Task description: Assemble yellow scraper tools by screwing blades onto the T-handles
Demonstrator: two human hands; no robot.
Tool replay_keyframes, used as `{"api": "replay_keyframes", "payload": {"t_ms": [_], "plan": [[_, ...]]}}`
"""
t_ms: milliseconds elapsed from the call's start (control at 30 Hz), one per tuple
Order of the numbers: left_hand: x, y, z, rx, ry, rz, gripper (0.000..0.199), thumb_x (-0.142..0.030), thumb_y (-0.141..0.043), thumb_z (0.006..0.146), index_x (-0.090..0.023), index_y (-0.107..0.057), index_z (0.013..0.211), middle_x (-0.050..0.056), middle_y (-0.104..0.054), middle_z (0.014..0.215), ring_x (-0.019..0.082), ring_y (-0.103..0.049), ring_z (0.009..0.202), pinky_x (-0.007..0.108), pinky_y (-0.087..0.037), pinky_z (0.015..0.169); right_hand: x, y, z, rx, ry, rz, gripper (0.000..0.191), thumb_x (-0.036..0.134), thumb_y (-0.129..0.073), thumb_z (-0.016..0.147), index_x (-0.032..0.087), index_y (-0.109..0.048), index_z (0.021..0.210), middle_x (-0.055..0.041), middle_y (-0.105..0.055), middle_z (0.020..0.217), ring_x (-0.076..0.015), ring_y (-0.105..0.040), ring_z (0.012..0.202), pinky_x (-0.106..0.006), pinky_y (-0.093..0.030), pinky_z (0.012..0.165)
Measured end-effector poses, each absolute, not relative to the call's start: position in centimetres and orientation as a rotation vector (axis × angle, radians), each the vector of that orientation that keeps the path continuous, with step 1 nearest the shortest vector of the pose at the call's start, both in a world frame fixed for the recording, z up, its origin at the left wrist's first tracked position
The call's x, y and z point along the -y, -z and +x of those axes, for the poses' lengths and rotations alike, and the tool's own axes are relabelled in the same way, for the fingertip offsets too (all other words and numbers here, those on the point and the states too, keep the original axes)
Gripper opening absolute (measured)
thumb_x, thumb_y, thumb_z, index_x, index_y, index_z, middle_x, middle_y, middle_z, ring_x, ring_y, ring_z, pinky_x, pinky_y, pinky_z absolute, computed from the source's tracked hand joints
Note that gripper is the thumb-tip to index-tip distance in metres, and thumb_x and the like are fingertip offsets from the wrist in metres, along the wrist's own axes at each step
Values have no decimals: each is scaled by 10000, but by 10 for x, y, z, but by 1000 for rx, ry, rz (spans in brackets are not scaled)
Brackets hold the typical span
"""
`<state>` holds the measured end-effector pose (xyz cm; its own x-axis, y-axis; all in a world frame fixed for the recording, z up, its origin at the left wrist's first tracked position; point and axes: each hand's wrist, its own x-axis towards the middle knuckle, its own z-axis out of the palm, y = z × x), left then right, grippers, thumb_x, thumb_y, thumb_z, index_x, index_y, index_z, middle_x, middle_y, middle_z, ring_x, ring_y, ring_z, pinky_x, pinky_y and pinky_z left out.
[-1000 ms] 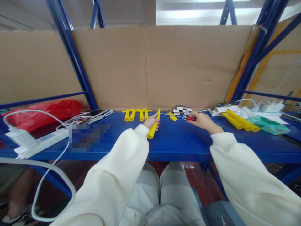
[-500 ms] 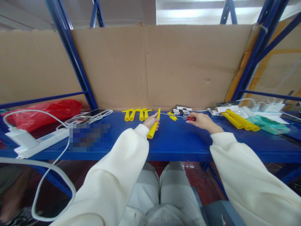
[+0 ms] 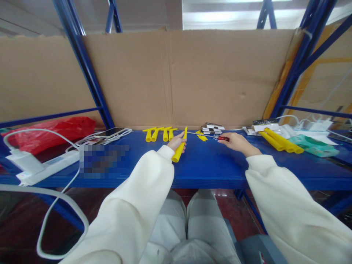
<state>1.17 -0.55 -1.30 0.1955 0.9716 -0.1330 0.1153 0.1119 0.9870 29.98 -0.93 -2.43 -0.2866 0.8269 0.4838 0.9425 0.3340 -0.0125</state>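
My left hand is closed round a yellow T-shaped plastic tool with a hollow tubular handle, its open end toward me and its narrow head pointing away. In my right hand is a red-handled screwdriver, held level. Its thin shaft reaches left to the tool's head; the contact point is too small to make out. Beneath the shaft lie small yellow plastic pieces and several tiny screws. Behind them small black-and-white boxes are stacked.
Several matching yellow T-shaped tools stand in a row at the back left. Yellow tubes lie by a green packet on the right. A power strip, cables and red bag occupy the left. Cardboard walls the back.
Both hands, the yellow tool and the screwdriver stay almost still. At the lower left, another person's leg and shoe have gone from view.
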Motion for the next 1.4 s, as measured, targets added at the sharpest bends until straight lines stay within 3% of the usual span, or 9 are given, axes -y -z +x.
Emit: {"api": "replay_keyframes", "payload": {"t_ms": [200, 400, 600, 833, 1033, 1200, 1400], "plan": [[2, 15, 10, -1186, -919, 1279, 689, -140, -455, 945, -316, -217, 1567, -56, -458, 594, 81, -447, 422, 167, -382, 416, 8, 25, 298, 2117, 397, -1592, 221, 413, -662, 817, 244, -628, 956, -46, -748, 846, -233, -686, 749, -271, -408, 592], [1, 17, 10, -1169, -921, 1290, 687, -156, -473, 939, -315, -235, 1563, -54, -456, 599, 87, -448, 428, 178, -390, 425, 9, 24, 300, 2140, 435, -1540, 191, 436, -622, 835, 246, -622, 851, -46, -734, 800, -224, -666, 718, -268, -366, 561], [2, 16, 10, -1184, -927, 1284, 692, -129, -441, 945, -307, -210, 1572, -53, -455, 596, 91, -453, 431, 183, -385, 436, 11, 23, 299, 2169, 315, -1522, 246, 437, -539, 885, 234, -677, 895, -72, -746, 869, -228, -675, 769, -283, -423, 624], [6, 13, 12, -1196, -912, 1286, 680, -105, -418, 944, -311, -230, 1564, -55, -448, 597, 87, -441, 422, 179, -372, 423, 5, 26, 301, 2152, 321, -1493, 185, 386, -659, 798, 234, -619, 894, -49, -726, 801, -205, -652, 690, -262, -412, 592], [5, 14, 11, -1173, -914, 1288, 689, -101, -426, 944, -315, -220, 1566, -60, -447, 589, 85, -447, 423, 172, -377, 429, 8, 25, 300, 2213, 316, -1478, 183, 409, -599, 838, 232, -617, 795, -42, -708, 744, -194, -627, 646, -267, -403, 582], [3, 14, 10, -1175, -915, 1286, 689, -121, -453, 939, -310, -232, 1564, -55, -460, 597, 85, -451, 424, 177, -387, 429, 9, 25, 300, 2245, 251, -1454, 247, 433, -541, 882, 230, -678, 852, -62, -731, 785, -208, -654, 697, -282, -440, 624], [5, 13, 11, -1179, -895, 1294, 693, -121, -442, 940, -312, -215, 1567, -55, -456, 600, 87, -452, 436, 178, -396, 437, 4, 27, 302, 2146, 267, -1461, 189, 397, -663, 793, 239, -629, 892, -43, -727, 786, -207, -655, 681, -269, -436, 592]]}}
